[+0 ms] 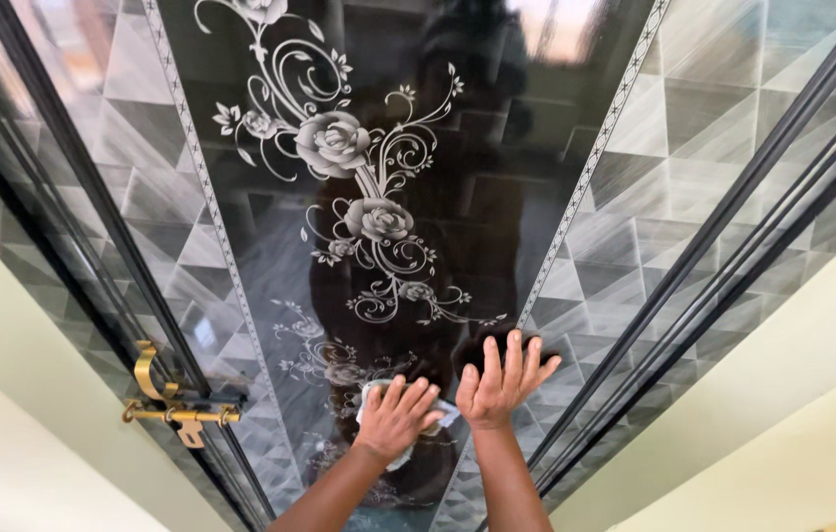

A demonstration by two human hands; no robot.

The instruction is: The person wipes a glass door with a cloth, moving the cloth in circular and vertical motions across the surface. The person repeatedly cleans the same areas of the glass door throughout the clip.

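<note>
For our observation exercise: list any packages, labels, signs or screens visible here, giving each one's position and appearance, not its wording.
None in view. Only a dark glass door etched with pale roses and framed by grey triangle-pattern panels, a brass latch at lower left, and a white cloth under the left hand, with the right hand flat on the glass.

In front of me stands a dark glass door [497,227], filling most of the frame. Its centre panel bears etched roses and scrolling vines [359,177], bordered by thin patterned strips running toward the bottom. Both side panels show a grey triangle pattern between black frame bars. At lower left a brass latch [176,409] sits on the frame. Directly on the glass, low in the centre, a white cloth [408,419] lies pressed under my left grip [396,419], with my right grip [501,379] flat beside it.
</note>
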